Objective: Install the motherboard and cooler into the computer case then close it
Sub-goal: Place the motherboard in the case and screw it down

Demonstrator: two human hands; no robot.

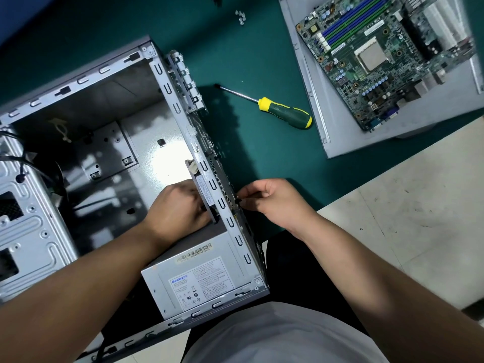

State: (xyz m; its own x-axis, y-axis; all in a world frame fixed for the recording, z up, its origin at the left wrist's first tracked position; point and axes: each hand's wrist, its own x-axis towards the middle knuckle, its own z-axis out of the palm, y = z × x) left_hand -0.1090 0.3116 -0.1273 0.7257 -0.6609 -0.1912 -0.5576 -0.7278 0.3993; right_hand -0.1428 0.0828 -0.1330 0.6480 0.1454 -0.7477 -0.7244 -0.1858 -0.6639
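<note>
Screwdriver point(277, 111): yellow-green handle, lying on the green mat point(248, 48) between case and panel. Screws point(240, 16): small cluster near the mat's far edge. Panel point(327, 113): grey, flat at the mat's far right corner, carrying the motherboard point(379, 61).

Motherboard: green, blue slots, bare socket at centre, well apart from the case.

Case point(162, 79): open, on its side at the mat's near left; power supply point(199, 279) in its near corner.

Left hand point(178, 208): inside the case, fingers curled against the rear wall; what it grips cannot be told. Right hand point(272, 200): outside that wall, pinching a small dark part.
</note>
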